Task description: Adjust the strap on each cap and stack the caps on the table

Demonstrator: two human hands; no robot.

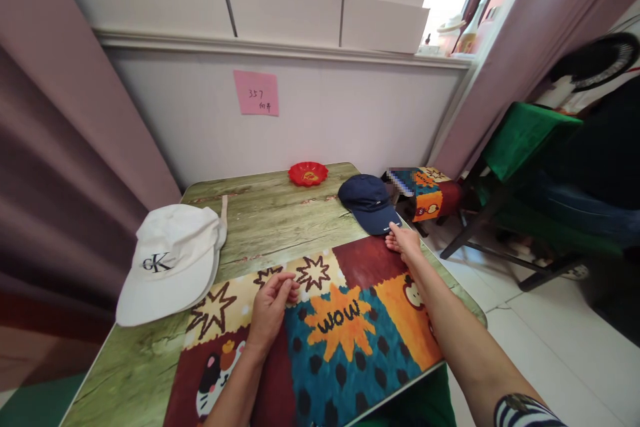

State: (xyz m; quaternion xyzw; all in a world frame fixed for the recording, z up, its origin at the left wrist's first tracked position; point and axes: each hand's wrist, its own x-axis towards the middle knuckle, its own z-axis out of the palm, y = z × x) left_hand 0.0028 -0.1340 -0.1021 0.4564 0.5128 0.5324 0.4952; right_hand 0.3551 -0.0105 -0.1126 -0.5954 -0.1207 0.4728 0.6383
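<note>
- One navy cap (367,197) sits at the far right of the bench (260,220), brim pointing near and right.
- The right hand (404,242) is at that brim, thumb by its edge; I cannot tell whether the grip is clamped on it.
- The left hand (273,307) is curled above the mat (343,320), holding nothing that I can see; I cannot tell whether its fingertips meet.
- Both forearms cross the one mat, hiding parts of its pictures.
- At left, I count one white cap (170,260) on top, with what looks like a second brim beneath.
- One red dish (309,175) stands at the far edge, near the wall, below one pink note (257,93).
- To the right, off the bench, are a green-covered chair (530,137) and a blurred person (600,140).
</note>
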